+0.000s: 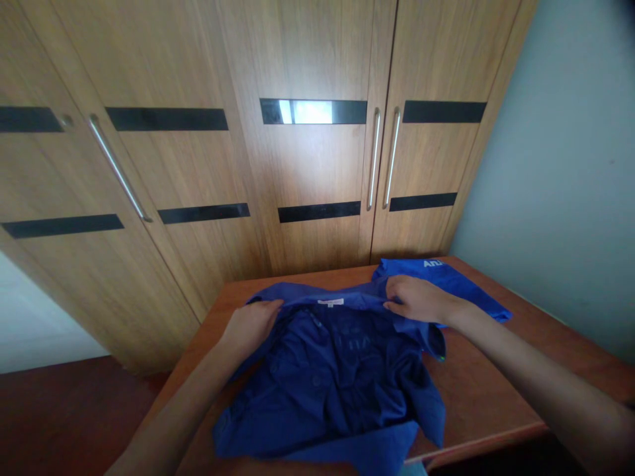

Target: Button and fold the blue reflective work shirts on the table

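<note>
Left hand (252,325) and right hand (417,299) pinch the garment (315,387), collar (305,295) toward wardrobe (312,165).

Table (476,383): jacket (317,390) on it, reaching near edge. Second garment (454,285) on table's far right part. Wardrobe (317,172) behind table. Wall (555,198) right of table, floor (74,416) left.

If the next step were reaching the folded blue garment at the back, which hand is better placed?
Probably the right hand: it is next to the folded garment, while the left hand is across the blue shirt. Both pinch the shirt, so neither is free.
</note>
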Tool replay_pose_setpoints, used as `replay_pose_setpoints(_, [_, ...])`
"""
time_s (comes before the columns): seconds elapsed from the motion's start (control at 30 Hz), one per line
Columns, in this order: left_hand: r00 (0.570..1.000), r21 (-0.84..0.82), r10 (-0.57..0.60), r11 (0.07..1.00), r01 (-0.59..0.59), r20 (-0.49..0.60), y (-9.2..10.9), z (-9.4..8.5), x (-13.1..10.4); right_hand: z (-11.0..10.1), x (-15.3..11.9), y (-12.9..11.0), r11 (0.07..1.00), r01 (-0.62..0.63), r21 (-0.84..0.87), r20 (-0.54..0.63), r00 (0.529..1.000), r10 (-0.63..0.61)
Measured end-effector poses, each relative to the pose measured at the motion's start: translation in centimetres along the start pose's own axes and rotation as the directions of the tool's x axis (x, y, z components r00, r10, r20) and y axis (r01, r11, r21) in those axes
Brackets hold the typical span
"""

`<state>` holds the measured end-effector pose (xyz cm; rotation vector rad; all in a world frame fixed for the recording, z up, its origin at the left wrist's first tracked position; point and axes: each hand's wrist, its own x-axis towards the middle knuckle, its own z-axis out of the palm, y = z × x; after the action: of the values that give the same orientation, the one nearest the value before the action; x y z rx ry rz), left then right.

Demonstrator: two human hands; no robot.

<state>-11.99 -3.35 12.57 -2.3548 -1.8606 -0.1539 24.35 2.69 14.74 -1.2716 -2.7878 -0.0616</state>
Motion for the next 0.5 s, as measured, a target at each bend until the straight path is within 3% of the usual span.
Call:
replay_pose_setpoints(0.17, [0.979, -0.03, 0.171, 0.985, -0.168, 0.115, -0.5, 2.2, -1.7, 2.4, -1.0, -0.3, 0.996, -0.055, -0.065, 0.156, 0.986, 0.065])
replay_pose_setpoints(0.33, [0.989, 0.097, 0.107, 0.988, -0.117, 0.106, -0.8, 1.8, -2.6, 2.0, -1.6, -0.6, 0.982, -0.161, -0.1, 0.135, 0.975, 0.174])
replay_pose_setpoints(0.4, [0.996, 0.147, 0.016, 0.989, -0.029, 0.092, -1.0, 1.0, -2.4, 1.4, -1.4, -0.2, 0.977, -0.211, 0.0, 0.098, 0.973, 0.21])
replay_pose_setpoints(0.5, [0.992, 0.069, -0.123, 0.99, 0.12, 0.038, -2.0, -0.8, -1.6, 0.1, -1.0, 0.4, 0.906, -0.171, 0.388, -0.033, 0.979, 0.199])
